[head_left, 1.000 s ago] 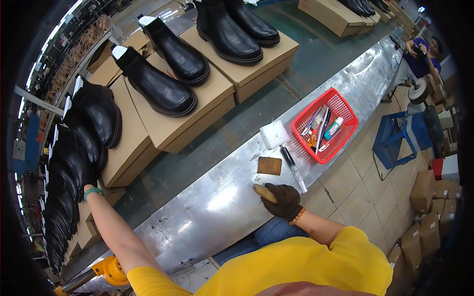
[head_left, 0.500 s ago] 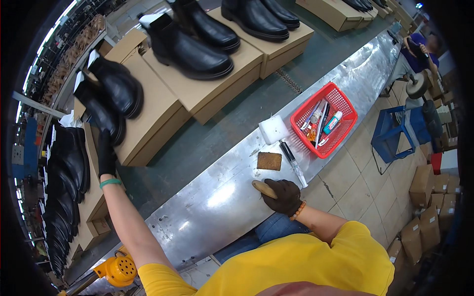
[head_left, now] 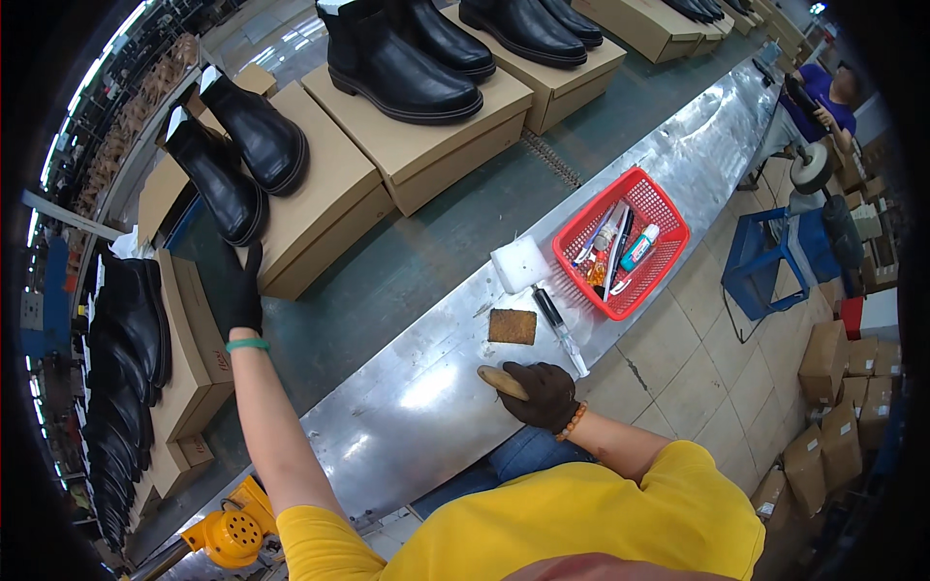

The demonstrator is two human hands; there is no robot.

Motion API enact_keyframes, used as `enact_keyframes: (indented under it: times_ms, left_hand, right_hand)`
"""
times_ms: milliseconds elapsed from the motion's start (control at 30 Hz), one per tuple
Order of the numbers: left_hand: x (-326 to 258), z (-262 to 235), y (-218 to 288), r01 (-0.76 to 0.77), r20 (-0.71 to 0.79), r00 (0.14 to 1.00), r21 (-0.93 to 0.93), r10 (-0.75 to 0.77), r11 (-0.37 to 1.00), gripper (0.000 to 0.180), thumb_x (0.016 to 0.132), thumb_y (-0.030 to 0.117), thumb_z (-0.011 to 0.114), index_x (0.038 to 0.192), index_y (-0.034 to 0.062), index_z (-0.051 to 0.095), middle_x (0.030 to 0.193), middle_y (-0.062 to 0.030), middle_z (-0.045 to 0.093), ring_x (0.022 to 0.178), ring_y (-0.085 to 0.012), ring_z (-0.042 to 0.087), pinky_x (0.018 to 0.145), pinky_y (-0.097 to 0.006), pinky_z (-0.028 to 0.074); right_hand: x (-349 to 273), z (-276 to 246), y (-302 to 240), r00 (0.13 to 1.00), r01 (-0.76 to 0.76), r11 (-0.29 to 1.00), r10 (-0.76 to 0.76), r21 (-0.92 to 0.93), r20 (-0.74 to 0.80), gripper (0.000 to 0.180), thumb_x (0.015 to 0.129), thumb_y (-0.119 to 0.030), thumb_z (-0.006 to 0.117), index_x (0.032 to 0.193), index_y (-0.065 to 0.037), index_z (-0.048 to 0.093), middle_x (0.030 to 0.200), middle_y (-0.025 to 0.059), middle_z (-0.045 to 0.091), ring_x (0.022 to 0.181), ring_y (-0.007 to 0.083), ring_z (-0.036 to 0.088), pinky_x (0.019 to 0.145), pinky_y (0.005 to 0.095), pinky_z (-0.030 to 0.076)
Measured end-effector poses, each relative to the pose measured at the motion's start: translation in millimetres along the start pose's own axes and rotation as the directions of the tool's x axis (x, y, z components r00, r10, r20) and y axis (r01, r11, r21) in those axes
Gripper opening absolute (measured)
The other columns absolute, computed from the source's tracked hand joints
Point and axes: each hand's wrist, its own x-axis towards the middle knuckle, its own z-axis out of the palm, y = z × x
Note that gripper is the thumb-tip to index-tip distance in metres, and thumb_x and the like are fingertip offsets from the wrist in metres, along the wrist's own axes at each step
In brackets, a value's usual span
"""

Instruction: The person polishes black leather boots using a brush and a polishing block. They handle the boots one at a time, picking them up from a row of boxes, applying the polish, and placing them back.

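Note:
My left hand [head_left: 246,295], in a dark glove, reaches to the near left corner of a brown shoebox [head_left: 325,228]. One finger is stretched along the box edge; the others are partly hidden. A pair of black ankle boots [head_left: 254,136] stands on that box, one toe just above my fingers. My right hand [head_left: 542,395], also gloved, is closed round a rounded tan block [head_left: 502,382] that looks wooden, over the metal bench. Ahead of it lie a brown square pad [head_left: 511,326] and a black-and-clear tube like a syringe [head_left: 560,329].
A red plastic basket [head_left: 620,308] holding pens and small bottles stands beside a white block [head_left: 519,264]. More boots [head_left: 402,73] on boxes line the dark green surface. Black shoes [head_left: 136,320] stand at left. A person [head_left: 823,107] works at far right; a yellow machine part [head_left: 232,537] is lower left.
The boxes with boots have shifted away to the right along the green surface, my left hand moving along with the nearest one. My right hand keeps hold of the tan block.

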Motion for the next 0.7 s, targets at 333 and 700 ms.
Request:
enact_keyframes:
  times_ms: [333, 700]
  left_hand:
    - [-35.7, 9.4, -26.0, 0.602, 0.167, 0.777, -0.477, -0.607, 0.640, 0.068, 0.084, 0.056, 0.056, 0.131, 0.0085, 0.047, 0.119, -0.0133, 0.053, 0.104, -0.0261, 0.054, 0.084, -0.041, 0.045]
    - [-84.3, 4.7, -73.2, 0.505, 0.278, 0.857, -0.293, -0.434, 0.812, 0.066, 0.092, 0.049, 0.050, 0.143, 0.0126, 0.031, 0.135, -0.0108, 0.044, 0.117, -0.0256, 0.049, 0.090, -0.038, 0.046]
  right_hand:
    - [0.5, -2.8, -0.1, 1.000, 0.006, 1.000, -0.006, 0.013, -0.027, 0.043, 0.063, -0.017, 0.077, 0.101, -0.008, 0.059, 0.071, 0.0034, 0.062, 0.054, 0.0191, 0.059, 0.049, 0.0309, 0.048]
    - [-3.4, 0.3, 2.4, 1.000, 0.024, 0.999, -0.024, 0.023, -0.002, 0.043, 0.065, -0.017, 0.077, 0.102, -0.007, 0.058, 0.079, 0.0046, 0.064, 0.057, 0.0192, 0.060, 0.051, 0.0311, 0.049]
